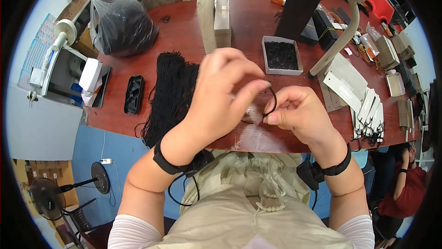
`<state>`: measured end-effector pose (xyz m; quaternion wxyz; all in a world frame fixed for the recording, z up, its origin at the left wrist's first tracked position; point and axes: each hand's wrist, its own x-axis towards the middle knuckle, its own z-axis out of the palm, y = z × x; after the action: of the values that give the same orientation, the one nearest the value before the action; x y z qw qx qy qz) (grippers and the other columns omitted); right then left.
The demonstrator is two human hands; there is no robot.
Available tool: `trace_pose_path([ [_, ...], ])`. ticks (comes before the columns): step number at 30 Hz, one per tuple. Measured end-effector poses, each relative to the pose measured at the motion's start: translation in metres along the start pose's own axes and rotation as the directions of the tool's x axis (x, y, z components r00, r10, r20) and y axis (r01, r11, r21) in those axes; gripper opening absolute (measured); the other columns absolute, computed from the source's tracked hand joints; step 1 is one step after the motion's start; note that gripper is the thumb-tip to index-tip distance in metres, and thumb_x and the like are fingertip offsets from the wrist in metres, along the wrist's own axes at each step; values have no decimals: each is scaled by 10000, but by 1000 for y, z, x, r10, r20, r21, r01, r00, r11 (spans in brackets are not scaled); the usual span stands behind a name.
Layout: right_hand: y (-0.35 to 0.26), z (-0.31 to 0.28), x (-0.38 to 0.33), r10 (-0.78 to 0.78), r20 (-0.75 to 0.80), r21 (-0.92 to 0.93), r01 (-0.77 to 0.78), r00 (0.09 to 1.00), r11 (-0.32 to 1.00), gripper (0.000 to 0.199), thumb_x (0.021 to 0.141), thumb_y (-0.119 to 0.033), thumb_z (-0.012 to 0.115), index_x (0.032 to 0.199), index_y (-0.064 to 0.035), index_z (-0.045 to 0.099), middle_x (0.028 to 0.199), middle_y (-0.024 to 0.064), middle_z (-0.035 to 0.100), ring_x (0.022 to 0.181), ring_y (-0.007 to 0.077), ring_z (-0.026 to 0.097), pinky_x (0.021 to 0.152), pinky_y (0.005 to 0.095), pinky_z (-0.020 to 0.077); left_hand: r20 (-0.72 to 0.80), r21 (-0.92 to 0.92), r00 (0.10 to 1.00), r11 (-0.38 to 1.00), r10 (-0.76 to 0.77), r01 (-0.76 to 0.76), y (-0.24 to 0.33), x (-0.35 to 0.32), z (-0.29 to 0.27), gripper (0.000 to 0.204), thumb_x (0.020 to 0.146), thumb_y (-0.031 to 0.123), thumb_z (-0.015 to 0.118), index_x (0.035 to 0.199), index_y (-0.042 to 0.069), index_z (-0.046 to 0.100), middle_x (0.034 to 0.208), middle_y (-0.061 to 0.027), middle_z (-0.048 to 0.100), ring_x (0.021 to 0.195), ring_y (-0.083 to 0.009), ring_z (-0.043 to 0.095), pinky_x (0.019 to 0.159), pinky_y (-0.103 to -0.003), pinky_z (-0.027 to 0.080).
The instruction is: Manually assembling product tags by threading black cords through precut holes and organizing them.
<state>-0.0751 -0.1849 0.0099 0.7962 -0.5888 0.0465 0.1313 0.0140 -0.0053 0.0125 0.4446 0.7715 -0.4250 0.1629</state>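
Bench (138, 111): reddish wood, hands raised above its near edge.
Cord bundle (170, 88): black, draped over the near edge, left of the hands.
Left hand (221, 97): fingers pinching the cord loop's upper part.
Right hand (299, 111): thumb and forefinger gripping the loop's lower end.
Cord loop (272, 104): thin, black, held between both hands.
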Motion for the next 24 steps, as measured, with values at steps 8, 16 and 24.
trace_pose_path([
  [8,6,1,3,-223,-52,-16,223,973,975,87,768,45,678,831,10,628,819,61,655,745,115,610,668,241,494,358,-618,873,617,-333,488,14,-27,7,93,886,6,587,967,-20,625,934,-61,576,817,-108,576,710,-248,478],
  [16,15,6,6,-205,-92,204,220,974,954,127,797,-8,679,892,-13,594,787,34,619,627,68,527,525,203,393,160,-345,955,892,-249,291,21,-24,7,61,850,56,614,878,8,589,814,-97,597,759,-233,584,662,-327,465],
  [24,7,4,7,-80,-94,161,94,992,982,64,818,-21,644,838,-26,583,779,45,616,579,63,495,497,199,362,104,61,991,994,88,-94,15,-21,6,103,800,14,641,881,24,577,813,-89,553,715,-239,535,647,-319,427],
])
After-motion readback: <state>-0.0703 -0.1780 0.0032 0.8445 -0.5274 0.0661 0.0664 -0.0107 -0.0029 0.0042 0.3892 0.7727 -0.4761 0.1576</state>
